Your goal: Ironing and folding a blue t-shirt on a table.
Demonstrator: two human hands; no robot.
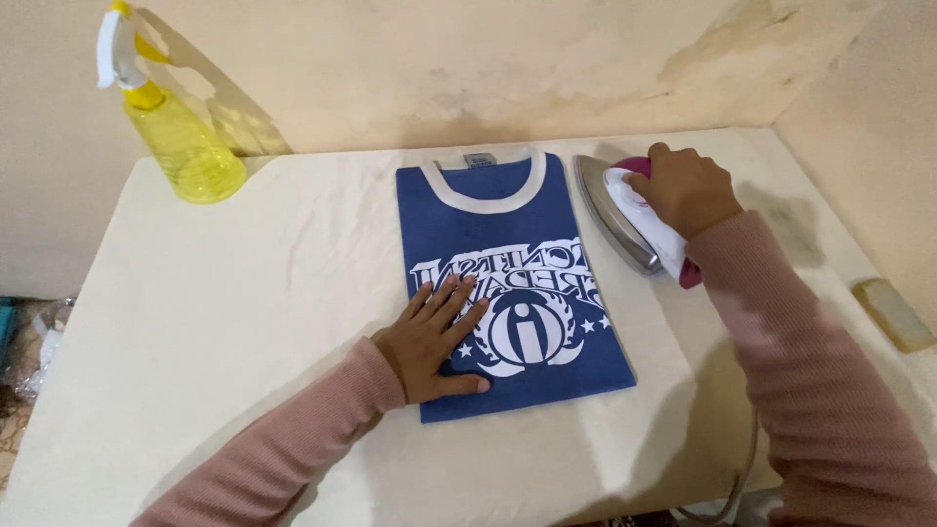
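A folded blue T-shirt (pixel 488 220) with a white collar and a white printed emblem lies in the middle of a cream-covered ironing table (pixel 224 312). My left hand (pixel 434 337) lies flat on the shirt's lower left part, fingers spread. My right hand (pixel 688 190) grips the handle of a white and magenta iron (pixel 630 215), which stands tipped on its side just to the right of the shirt, its metal soleplate facing the shirt. Both arms wear pink long sleeves.
A yellow spray bottle (pixel 181 137) with a white trigger stands at the table's far left corner by the wall. A small tan block (pixel 893 312) lies near the right edge. The iron's cord (pixel 742 478) hangs off the front edge. Walls enclose the back and right.
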